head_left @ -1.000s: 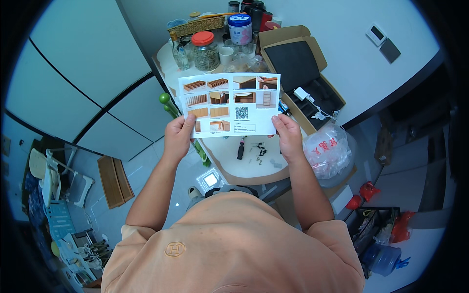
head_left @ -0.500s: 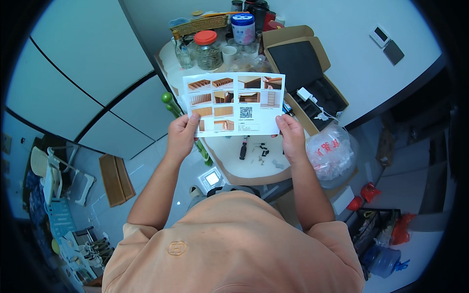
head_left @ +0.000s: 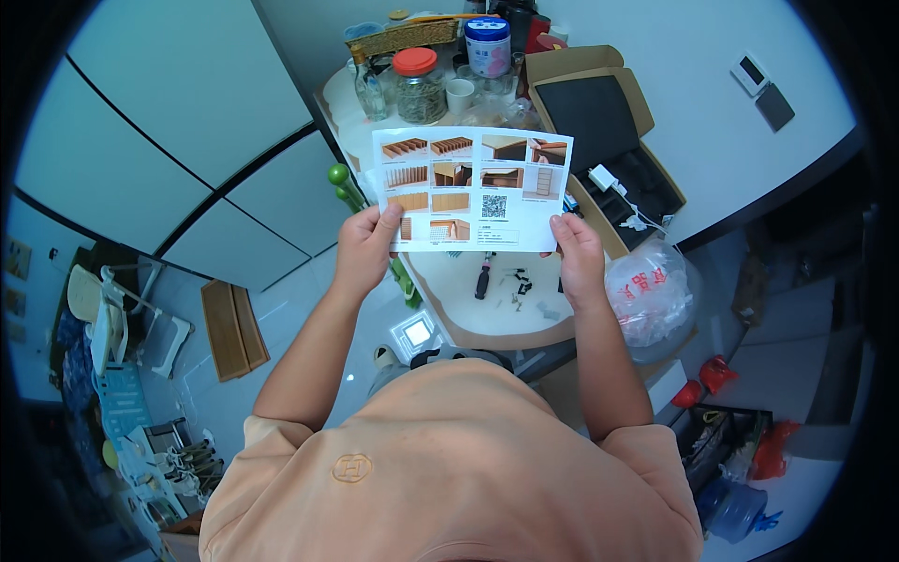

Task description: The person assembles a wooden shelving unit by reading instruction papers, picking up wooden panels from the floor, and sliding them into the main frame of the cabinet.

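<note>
Between my two hands an instruction sheet (head_left: 459, 220) is stretched out above the table, with rows of small photos of wooden furniture parts and a square code on it. My left hand (head_left: 368, 245) pinches its left edge, thumb on top. On the right edge, my right hand (head_left: 578, 251) grips it the same way. Below the sheet, a screwdriver with a dark handle (head_left: 482, 281) lies on the white table (head_left: 459, 314). Beside it are several small black and metal fittings (head_left: 520, 284), too small to name. The sheet covers the table's middle.
An open cardboard box (head_left: 646, 201) with a white charger (head_left: 606, 178) stands at the right. Beyond the sheet are a red-lidded jar (head_left: 420, 89), a glass bottle (head_left: 369, 89) and a blue-lidded tub (head_left: 488, 51). A plastic bag (head_left: 651, 300) bulges beside the table; brown panels (head_left: 232, 328) lie on the floor.
The view has shifted a little, so the whole scene sits further right. Both hands keep their hold on the sheet, which is now slightly tilted.
</note>
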